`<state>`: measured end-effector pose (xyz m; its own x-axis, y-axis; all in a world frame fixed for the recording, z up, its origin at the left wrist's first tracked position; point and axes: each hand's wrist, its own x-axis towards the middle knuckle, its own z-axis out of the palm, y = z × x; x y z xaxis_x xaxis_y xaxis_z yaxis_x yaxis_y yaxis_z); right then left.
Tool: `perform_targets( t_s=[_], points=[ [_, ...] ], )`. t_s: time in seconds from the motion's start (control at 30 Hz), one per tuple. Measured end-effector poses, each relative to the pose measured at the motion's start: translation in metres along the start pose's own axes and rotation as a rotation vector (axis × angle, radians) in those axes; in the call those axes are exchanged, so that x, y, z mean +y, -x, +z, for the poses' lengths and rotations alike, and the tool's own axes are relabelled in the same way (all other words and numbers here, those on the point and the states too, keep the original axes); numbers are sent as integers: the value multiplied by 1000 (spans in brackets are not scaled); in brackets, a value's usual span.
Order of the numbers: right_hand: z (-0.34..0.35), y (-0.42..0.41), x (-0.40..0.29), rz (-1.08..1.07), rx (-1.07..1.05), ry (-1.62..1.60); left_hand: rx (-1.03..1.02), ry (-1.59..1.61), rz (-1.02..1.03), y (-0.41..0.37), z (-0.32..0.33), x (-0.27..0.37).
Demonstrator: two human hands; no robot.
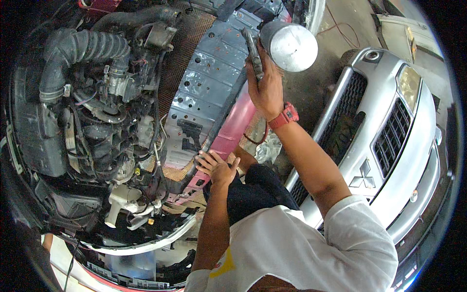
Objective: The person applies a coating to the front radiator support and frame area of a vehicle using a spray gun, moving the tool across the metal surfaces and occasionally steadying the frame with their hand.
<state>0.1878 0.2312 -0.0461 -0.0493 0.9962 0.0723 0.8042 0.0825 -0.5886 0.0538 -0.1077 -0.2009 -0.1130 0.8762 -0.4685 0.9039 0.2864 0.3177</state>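
Note:
My right hand [268, 85], with a red wristwatch [286, 116] on its wrist, grips a metal spray gun [252, 51]. The gun carries a round, silver-coloured cup [293, 47]. It is held over the far part of a long panel [204, 84], which is glossy grey-blue with several round holes and has a pink front edge [237, 124]. Nearer to me, my left hand [220, 171] rests with spread fingers on that pink edge and holds nothing. Brown patterned sheeting [184, 40] lies under and beside the panel.
A car engine [105, 106] with a ribbed black air duct [82, 47] fills the left. On the right stands a silver Mitsubishi front end [379, 146]. A red hose [262, 137] hangs below my right arm. Part of another person's arm [47, 242] shows at lower left.

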Motion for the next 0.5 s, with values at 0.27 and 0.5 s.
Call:
perform_targets(
  t_s=[0.27, 0.5],
  points=[
    [-15, -22, 7, -100, 165, -118, -176, -86, -106, -6, -2, 4],
    [-16, -25, 10, -163, 156, -146, -262, -50, -162, -9, -14, 10]
  ],
)
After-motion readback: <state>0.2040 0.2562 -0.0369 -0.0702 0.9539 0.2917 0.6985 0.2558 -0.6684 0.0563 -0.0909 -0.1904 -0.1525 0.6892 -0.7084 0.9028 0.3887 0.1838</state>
